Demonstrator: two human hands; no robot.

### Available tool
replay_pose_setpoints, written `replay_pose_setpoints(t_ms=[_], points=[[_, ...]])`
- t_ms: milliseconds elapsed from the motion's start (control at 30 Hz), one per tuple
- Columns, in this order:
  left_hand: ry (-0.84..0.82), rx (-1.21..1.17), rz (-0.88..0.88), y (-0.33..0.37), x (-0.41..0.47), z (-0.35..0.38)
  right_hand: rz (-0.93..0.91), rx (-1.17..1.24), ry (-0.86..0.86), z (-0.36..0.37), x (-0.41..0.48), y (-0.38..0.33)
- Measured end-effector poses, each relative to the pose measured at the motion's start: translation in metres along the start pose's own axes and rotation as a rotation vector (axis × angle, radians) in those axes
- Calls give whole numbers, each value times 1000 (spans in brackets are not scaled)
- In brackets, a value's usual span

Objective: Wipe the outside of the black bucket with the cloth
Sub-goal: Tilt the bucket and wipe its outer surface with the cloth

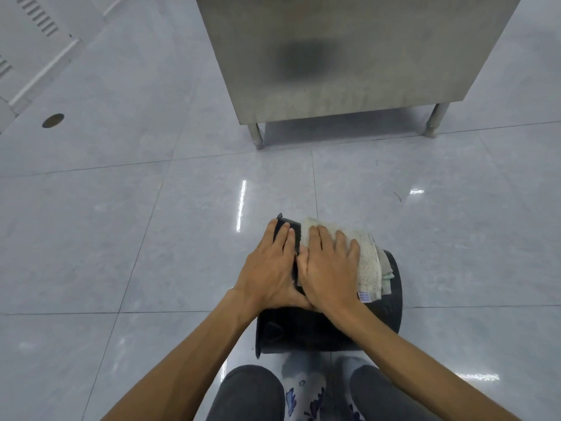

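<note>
The black bucket (306, 329) lies on its side on the tiled floor just in front of my knees, its rim to the left. A pale, worn cloth (368, 262) is draped over the top of its outer wall. My right hand (329, 268) lies flat on the cloth, fingers spread, pressing it onto the bucket. My left hand (270, 268) rests right beside it on the rim end of the bucket, fingers curled over the edge and holding it steady. Much of the bucket's top is hidden under both hands.
A stainless steel cabinet (349, 62) on short legs (256, 136) stands on the floor straight ahead. A round floor drain (53, 120) sits far left, near a white vented panel (33, 31). My knees and patterned footwear (303, 393) are just below the bucket.
</note>
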State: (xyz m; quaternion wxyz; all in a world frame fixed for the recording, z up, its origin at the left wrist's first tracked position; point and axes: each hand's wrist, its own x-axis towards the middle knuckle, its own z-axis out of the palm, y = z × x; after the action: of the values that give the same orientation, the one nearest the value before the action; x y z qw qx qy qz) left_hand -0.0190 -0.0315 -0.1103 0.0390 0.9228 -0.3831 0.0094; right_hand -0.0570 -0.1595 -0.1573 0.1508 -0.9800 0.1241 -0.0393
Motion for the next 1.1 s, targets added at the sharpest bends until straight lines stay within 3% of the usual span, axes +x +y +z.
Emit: replay_pose_setpoints(t_ms=[133, 267, 333, 533, 767, 900, 1100], points=[[-20, -4, -51, 5, -5, -7, 23, -29, -39, -8, 23, -3], [-190, -38, -204, 18, -23, -7, 141, 118, -454, -19, 73, 14], [-202, -28, -225, 21, -28, -7, 129, 129, -558, -20, 80, 21], [-170, 38, -174, 18, -26, 0, -74, 125, -225, -21, 16, 38], [-190, 29, -161, 20, -26, -4, -147, 131, -24, -21, -75, 48], [-217, 62, -146, 25, -36, -5, -106, 26, -80, -27, -35, 57], [-194, 49, -186, 38, -55, 1, 88, 146, -457, -28, 41, 59]])
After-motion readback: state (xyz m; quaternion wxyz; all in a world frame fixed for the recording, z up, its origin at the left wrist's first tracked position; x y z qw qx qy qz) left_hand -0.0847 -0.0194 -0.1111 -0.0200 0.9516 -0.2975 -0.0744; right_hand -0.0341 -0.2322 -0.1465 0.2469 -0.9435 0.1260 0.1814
